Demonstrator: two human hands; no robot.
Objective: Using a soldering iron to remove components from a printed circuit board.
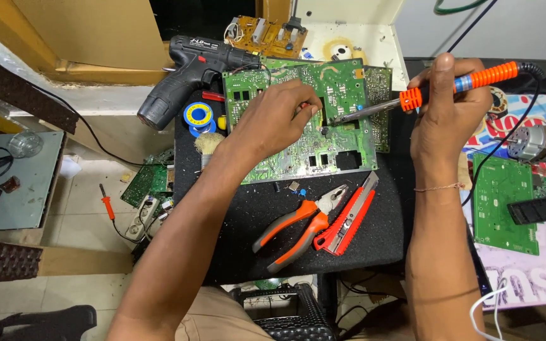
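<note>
**Soldering iron on the circuit board**

The green circuit board (pixel 298 120) lies on a black mat (pixel 298 221). The right hand (pixel 447 104) grips an orange soldering iron (pixel 424 95), tip on the board. The left hand (pixel 279 120) pinches something small there. Pliers (pixel 301 224) and a red utility knife (pixel 349 215) lie nearby.

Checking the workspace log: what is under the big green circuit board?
The board lies on a black mat. A second green board pokes out beneath its right edge. The left hand covers part; anything else underneath is hidden.
</note>
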